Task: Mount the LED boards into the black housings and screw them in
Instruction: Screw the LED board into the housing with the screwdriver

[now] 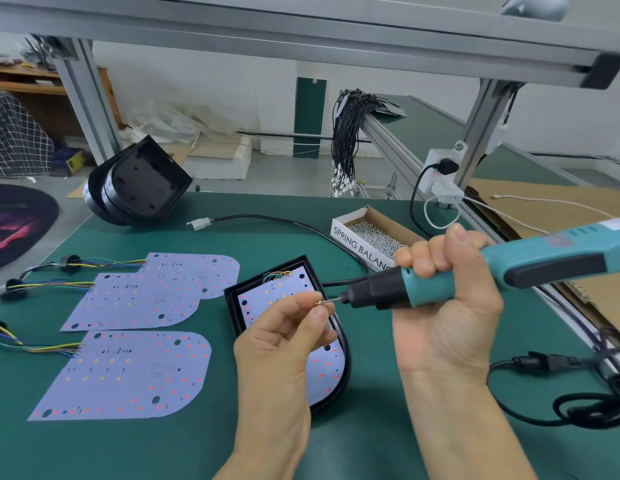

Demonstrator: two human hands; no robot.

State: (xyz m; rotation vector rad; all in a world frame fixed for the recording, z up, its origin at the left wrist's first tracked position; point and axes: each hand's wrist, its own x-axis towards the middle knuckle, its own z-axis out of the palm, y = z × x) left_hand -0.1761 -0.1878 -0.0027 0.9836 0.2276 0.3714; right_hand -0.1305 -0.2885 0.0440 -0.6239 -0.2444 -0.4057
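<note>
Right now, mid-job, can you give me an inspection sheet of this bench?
Surface: green mat.
Job's things: LED board seated in black housing; three loose LED boards; stacked housings.
Clutter: screw box.
Hands: left hand fingers pinch a screw at the bit; right hand grips the electric screwdriver.
Cables: power cord coiled right; wire bundle.
Surroundings: aluminium frame.

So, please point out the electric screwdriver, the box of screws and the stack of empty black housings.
electric screwdriver (436, 284), head view, teal grip
box of screws (362, 242), head view, printed white side
stack of empty black housings (142, 183), head view, top housing's inside
</note>
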